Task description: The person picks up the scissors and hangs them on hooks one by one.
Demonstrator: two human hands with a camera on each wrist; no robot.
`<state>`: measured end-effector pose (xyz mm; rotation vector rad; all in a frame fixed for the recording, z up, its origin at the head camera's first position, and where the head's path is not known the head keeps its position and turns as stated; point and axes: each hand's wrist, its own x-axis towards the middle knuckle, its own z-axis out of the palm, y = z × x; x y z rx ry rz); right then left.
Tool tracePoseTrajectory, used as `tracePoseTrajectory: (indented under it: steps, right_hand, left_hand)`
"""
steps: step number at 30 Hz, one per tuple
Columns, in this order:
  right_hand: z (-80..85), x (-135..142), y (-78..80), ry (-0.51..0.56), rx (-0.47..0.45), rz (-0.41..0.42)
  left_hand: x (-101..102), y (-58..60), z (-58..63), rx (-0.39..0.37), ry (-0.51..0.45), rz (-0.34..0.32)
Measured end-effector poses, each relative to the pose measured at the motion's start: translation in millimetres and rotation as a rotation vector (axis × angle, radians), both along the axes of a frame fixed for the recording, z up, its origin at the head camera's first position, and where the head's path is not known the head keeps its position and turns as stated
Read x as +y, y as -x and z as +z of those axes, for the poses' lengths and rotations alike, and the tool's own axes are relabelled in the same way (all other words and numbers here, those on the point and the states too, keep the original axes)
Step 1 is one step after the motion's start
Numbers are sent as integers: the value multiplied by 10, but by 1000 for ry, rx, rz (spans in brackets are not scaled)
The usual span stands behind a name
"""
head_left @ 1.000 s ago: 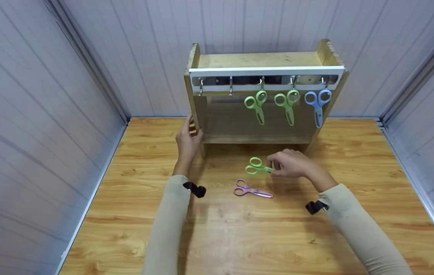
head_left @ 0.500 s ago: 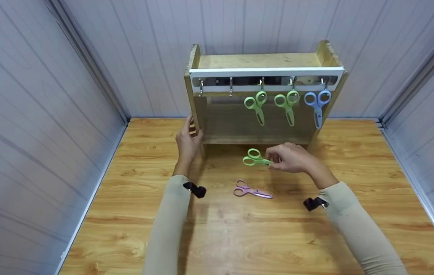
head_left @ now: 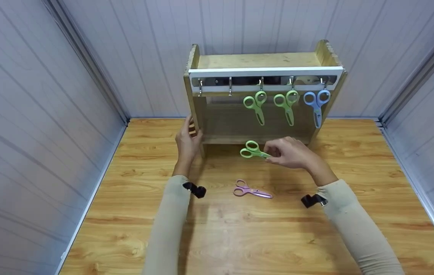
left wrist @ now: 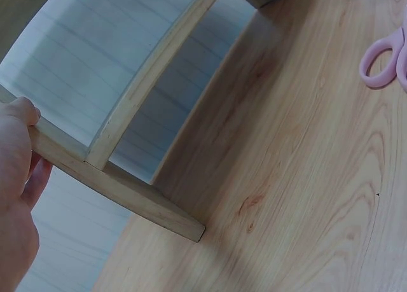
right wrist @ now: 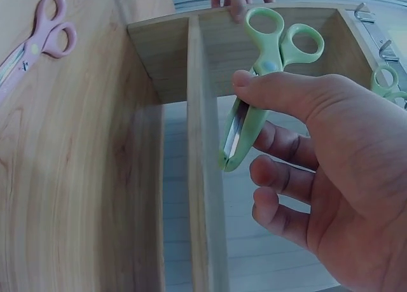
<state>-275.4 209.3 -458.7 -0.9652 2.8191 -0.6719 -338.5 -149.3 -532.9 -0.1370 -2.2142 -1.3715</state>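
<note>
My right hand [head_left: 291,152] pinches green scissors [head_left: 252,149] by the blades between thumb and fingers, handles pointing left, in front of the wooden rack's lower board. In the right wrist view those scissors [right wrist: 267,63] show their blades closed under my thumb. My left hand [head_left: 188,141] grips the left side panel of the wooden rack [head_left: 258,60]; the left wrist view shows the thumb on the panel's edge [left wrist: 121,190]. Two green scissors [head_left: 255,107] and blue scissors [head_left: 317,107] hang from hooks on the rack's front rail. Pink scissors [head_left: 253,191] lie on the tabletop.
The white rail [head_left: 217,71] carries a row of metal hooks; the two at the left, including the end hook [head_left: 200,88], hold nothing. Panelled walls [head_left: 49,133] stand behind and on both sides of the wood-grain tabletop [head_left: 239,236].
My right hand has risen and moved slightly left toward the rack, carrying the green scissors up from near the tabletop. My left hand keeps its place on the side panel.
</note>
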Motion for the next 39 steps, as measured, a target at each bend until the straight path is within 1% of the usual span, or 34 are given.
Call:
tracePoseTrajectory:
  steps: [6,13,22,27,39]
  right_hand:
    - [44,-41,7,41,22,-9]
    - [77,-87,18,92,67,-8]
    - [173,-145,8,90,115,-9]
    - [229,-163,9,106,134,-22]
    - [282,-223,25,149,177,-37]
  left_hand:
    - [0,3,-6,9,-5,-5]
    - [0,14,-7,13,-6,-10]
    - [-2,-9,17,-7,-14,-15]
    - [-2,-14,27,-18,-12,-13]
    - [3,-18,26,-3,-5,-8]
